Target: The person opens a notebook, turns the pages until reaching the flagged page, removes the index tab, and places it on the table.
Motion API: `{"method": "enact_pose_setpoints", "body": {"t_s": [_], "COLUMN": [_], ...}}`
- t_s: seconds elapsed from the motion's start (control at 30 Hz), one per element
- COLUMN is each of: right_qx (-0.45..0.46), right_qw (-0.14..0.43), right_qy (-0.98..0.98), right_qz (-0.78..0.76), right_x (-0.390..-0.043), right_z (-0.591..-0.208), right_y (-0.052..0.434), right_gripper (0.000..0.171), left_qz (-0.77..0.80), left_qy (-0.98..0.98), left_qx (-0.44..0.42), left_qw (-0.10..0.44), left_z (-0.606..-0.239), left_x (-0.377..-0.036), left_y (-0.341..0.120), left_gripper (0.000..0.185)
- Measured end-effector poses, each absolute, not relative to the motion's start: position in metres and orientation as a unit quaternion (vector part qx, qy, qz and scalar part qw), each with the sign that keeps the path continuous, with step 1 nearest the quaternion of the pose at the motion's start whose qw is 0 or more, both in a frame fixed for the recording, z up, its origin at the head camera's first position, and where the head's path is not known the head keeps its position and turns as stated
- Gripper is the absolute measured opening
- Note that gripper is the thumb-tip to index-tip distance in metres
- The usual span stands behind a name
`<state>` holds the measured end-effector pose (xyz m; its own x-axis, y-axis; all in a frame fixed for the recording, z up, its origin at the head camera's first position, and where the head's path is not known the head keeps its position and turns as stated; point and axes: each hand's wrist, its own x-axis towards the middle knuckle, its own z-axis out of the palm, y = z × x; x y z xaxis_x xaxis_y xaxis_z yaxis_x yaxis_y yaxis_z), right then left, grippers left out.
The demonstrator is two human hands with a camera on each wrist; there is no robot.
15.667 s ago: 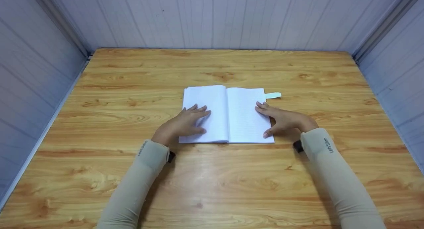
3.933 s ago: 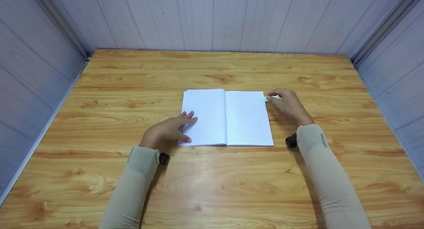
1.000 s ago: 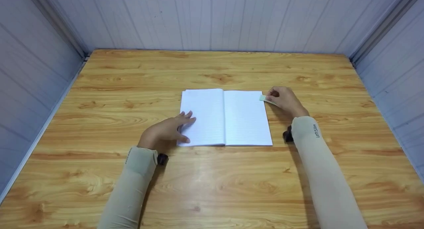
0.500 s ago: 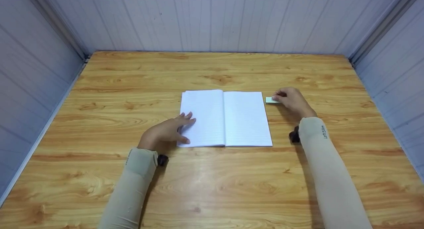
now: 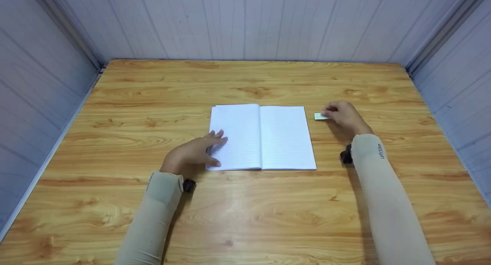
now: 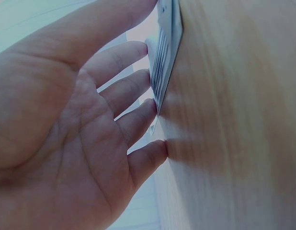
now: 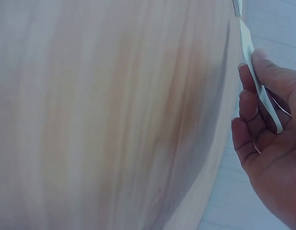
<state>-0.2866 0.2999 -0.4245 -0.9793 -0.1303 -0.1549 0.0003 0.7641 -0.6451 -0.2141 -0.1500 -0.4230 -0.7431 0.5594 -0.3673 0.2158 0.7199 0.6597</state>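
Observation:
An open notebook [image 5: 285, 138] with lined white pages lies flat on the table. My left hand [image 5: 193, 150] rests on the left page's outer edge, fingers spread and fairly straight. In the left wrist view, its fingertips touch the notebook's page edges [image 6: 162, 62] and the little finger reaches the tabletop. To the right of the notebook, my right hand [image 5: 345, 117] pinches a pale green paper strip [image 5: 320, 116] between thumb and fingers. The strip's free end points left toward the right page, with a gap between them. In the right wrist view, the strip [image 7: 246, 38] bends slightly across the fingers.
The wooden table [image 5: 245, 207] extends around the notebook on all sides. Pale panelled walls [image 5: 245, 23] stand at the back, left and right. Dark wrist cameras sit under both sleeves.
The strip once stuck out from the right page's edge. My right hand took hold of it and has drawn it rightward, off the page. My left hand stays on the left page.

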Motion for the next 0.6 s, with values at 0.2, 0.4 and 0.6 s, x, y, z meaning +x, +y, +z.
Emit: {"method": "enact_pose_setpoints", "body": {"t_s": [0.2,0.4,0.6], "right_qx": [-0.032,-0.032,-0.024], "right_qw": [0.107,0.112,0.126], "right_qy": [0.934,0.938,0.937], "right_qz": [-0.34,-0.326,-0.326], "right_x": [-0.2861,-0.2877,-0.2885], "right_z": [-0.4233,-0.4243,-0.4248], "right_y": [0.3035,0.3052,0.3048], "right_gripper": [0.029,0.027,0.025], "left_qz": [0.299,0.289,0.292], "left_qy": [0.885,0.887,0.887], "left_qx": [0.213,0.217,0.212], "left_qw": [0.287,0.288,0.288], "left_z": [-0.4223,-0.4237,-0.4237], "left_x": [-0.2145,-0.2152,-0.2154], "left_y": [-0.1487,-0.1483,-0.1491], "left_gripper": [0.08,0.079,0.079]}}
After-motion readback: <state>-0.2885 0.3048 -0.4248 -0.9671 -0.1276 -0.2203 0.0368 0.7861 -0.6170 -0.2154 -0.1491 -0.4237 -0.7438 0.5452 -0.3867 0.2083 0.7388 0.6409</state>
